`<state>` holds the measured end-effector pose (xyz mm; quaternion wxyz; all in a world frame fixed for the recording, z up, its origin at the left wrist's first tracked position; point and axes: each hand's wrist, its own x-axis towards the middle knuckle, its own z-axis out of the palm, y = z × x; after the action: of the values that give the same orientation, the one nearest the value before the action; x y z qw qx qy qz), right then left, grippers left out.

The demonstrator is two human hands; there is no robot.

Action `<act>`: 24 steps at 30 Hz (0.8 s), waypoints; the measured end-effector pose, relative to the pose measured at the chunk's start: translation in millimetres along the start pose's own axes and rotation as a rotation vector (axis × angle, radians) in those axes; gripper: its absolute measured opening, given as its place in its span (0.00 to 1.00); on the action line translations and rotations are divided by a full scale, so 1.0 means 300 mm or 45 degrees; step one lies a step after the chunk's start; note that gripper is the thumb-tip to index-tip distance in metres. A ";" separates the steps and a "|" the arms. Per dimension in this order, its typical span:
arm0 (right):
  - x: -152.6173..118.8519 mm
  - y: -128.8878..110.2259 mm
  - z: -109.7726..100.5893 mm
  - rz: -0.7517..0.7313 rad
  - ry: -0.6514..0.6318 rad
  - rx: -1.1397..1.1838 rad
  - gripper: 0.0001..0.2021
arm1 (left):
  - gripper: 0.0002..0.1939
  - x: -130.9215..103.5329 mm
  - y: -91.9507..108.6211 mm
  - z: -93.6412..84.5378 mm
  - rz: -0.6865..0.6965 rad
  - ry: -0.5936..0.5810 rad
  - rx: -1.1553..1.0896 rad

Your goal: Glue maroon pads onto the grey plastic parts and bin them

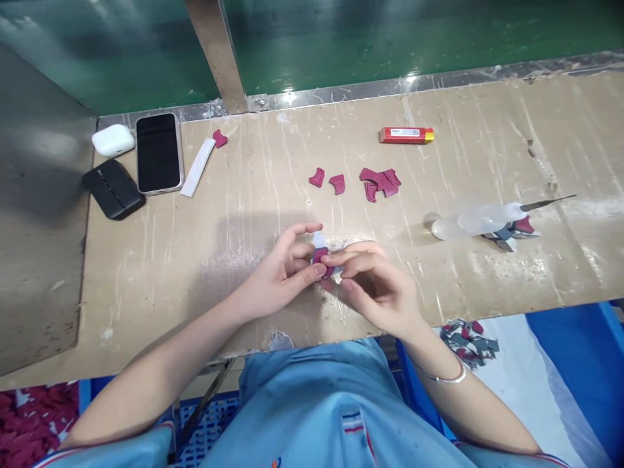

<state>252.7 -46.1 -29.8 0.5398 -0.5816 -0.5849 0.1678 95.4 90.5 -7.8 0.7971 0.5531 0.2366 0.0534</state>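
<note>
Over the middle of the bench, my left hand point(275, 279) pinches a small maroon and grey part point(320, 253) with a whitish upper end. My right hand point(385, 286) has its fingers closed at the right side of the same part, and a fingertip touches its maroon face. Fingers cover much of the part. Beyond the hands lie two loose maroon pieces point(337, 184) and a small pile of maroon pieces point(380, 182). To the right, a translucent bottle with a thin needle tip point(478, 221) lies against several grey and maroon parts point(507, 242).
A phone point(158, 154), white earbud case point(113, 140), black case point(114, 189), white strip point(198, 168) and maroon piece point(220, 138) lie at left. Farther back is a red box point(406, 135). Below the bench, bins hold maroon pieces point(39, 416) and mixed parts point(470, 341).
</note>
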 end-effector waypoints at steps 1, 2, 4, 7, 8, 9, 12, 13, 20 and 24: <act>-0.003 0.003 0.004 0.044 0.034 0.091 0.08 | 0.34 0.001 0.003 0.003 -0.004 0.003 -0.027; -0.006 0.007 0.009 0.075 0.065 0.167 0.09 | 0.34 0.001 0.007 0.006 -0.006 0.004 -0.051; -0.014 0.015 0.020 0.097 0.114 0.247 0.11 | 0.34 -0.001 0.014 0.010 -0.005 -0.001 -0.085; -0.022 0.023 0.030 0.105 0.131 0.266 0.12 | 0.33 -0.001 0.017 0.010 -0.020 -0.022 -0.112; -0.023 0.024 0.032 0.112 0.136 0.268 0.12 | 0.33 0.001 0.016 0.008 -0.029 -0.028 -0.124; -0.024 0.024 0.034 0.120 0.140 0.271 0.11 | 0.34 0.002 0.014 0.007 -0.040 -0.034 -0.135; -0.027 0.022 0.038 0.120 0.148 0.279 0.11 | 0.35 0.008 0.009 0.004 -0.070 -0.031 -0.141; -0.027 0.021 0.040 0.115 0.152 0.276 0.11 | 0.35 0.009 0.008 0.004 -0.078 -0.026 -0.134; -0.024 0.010 0.051 0.098 0.197 0.262 0.13 | 0.36 0.012 0.008 0.000 -0.111 -0.012 -0.169; -0.021 0.011 0.054 0.073 0.232 0.321 0.15 | 0.36 0.012 0.015 -0.007 -0.126 -0.055 -0.166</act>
<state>239.4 -43.8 -41.1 0.6544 -0.5385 -0.4911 0.2018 98.4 95.2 -5.5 0.8381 0.4885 0.2423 0.0171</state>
